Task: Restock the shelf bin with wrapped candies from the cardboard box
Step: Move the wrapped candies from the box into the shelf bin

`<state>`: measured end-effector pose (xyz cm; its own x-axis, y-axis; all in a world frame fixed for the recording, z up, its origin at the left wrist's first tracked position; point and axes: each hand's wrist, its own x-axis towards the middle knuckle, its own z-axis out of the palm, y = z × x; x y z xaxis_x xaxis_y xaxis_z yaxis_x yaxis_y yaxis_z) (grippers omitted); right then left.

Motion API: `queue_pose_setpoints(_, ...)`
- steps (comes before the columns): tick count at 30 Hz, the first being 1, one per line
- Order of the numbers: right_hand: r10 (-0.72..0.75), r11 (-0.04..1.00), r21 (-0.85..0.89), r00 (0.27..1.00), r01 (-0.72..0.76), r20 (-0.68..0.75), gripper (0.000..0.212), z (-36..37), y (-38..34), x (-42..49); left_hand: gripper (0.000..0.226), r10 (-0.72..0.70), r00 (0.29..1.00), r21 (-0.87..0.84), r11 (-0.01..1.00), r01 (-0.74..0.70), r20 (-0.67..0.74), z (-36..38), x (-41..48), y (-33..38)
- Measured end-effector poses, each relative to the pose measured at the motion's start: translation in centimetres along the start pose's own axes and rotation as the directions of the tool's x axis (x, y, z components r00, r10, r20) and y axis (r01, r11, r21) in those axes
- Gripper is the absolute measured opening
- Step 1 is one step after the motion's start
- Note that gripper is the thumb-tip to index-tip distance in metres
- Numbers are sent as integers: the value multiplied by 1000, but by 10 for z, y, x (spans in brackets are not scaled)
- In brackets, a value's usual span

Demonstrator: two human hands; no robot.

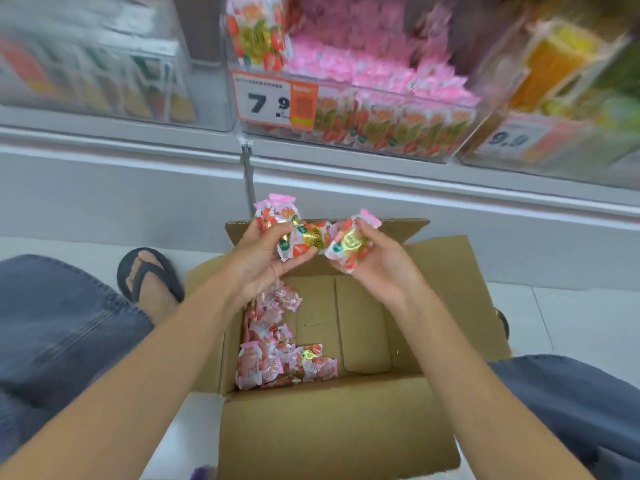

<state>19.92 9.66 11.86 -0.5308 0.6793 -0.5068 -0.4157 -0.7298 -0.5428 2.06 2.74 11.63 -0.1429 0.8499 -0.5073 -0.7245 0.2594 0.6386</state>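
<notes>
Bare forearms rise from the lower corners of the frame and meet over the middle. Across the top runs a white shelf lined with clear bins, most of them blurred. Below centre, the open cardboard box sits on the pale floor, its flaps spread. The shelf bin at upper centre is heaped with pink packets, and strawberry-printed ones line its front wall. A pile of wrapped candies lies along the left side of the box. The left hand, above the box's far flap, clutches a bunch of candies, fingers curled round them. The right hand, just beside it, grasps a smaller clump between thumb and fingers. A price tag marked 7.9 hangs at the bin's left front corner.
</notes>
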Motion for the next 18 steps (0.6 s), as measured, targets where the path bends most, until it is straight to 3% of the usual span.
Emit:
queue_pose_setpoints(2,68,995,75,998,-68,10,37,17,12,-8,22,54,998,55,997,-55,19,13,-10,7)
queue_pose_setpoints(4,12,998,65,999,-10,-41,36,35,16,-18,29,94,994,187,977,-104,63,21,-22,14)
queue_pose_setpoints(6,-240,948,-244,962,204,-131,24,47,10,-27,35,96,991,276,954,-118,91,26,-35,22)
queue_pose_setpoints(7,-423,798,-516,899,311,-111,20,53,4,-31,36,86,991,293,949,-114,106,29,-41,26)
queue_pose_setpoints(8,-572,568,-723,820,394,-2,20,58,-1,-35,36,74,989,313,943,-110,125,31,-47,31)
queue_pose_setpoints(9,-635,361,-818,761,447,135,27,65,-5,-40,35,62,989,353,929,-107,138,34,-51,35)
queue_pose_setpoints(10,-631,249,-844,741,475,231,42,72,-9,-43,35,54,988,407,907,-109,146,37,-55,39)
queue_pose_setpoints(12,-560,293,-815,781,501,279,62,87,-13,-51,40,54,983,486,864,-133,173,45,-62,45)
queue_pose_setpoints(15,-550,314,-821,796,478,253,48,103,-12,-55,57,145,972,518,826,-221,184,59,-69,51)
queue_pose_setpoints(16,-524,373,-807,822,458,224,51,106,-9,-54,62,189,967,536,806,-252,171,62,-69,52)
queue_pose_setpoints(18,-390,586,-734,914,342,114,63,112,-5,-52,67,235,954,576,760,-300,186,67,-70,55)
